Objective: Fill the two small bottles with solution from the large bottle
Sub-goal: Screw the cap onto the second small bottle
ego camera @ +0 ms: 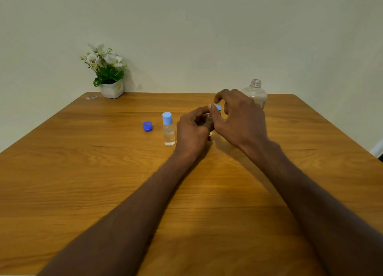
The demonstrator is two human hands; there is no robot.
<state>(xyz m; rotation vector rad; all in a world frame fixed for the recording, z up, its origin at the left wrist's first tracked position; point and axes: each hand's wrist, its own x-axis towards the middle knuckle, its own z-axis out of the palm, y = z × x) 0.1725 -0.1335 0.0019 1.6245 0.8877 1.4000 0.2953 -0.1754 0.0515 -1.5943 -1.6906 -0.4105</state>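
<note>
Work is looking nearly done: one capped small bottle (169,129) is standing filled on the table (83,172). Left hand (193,128) is gripping the second small bottle (209,120) while right hand (238,114) is pinching its light-blue cap (218,107). Uncapped large bottle (256,93) is standing behind, its dark-blue cap (147,126) lying apart.

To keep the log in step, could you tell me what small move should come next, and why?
Probably finish seating the light blue cap on the small bottle gripped by the left hand; the right hand pinches that cap at its neck, while the other small bottle already stands capped.
</note>
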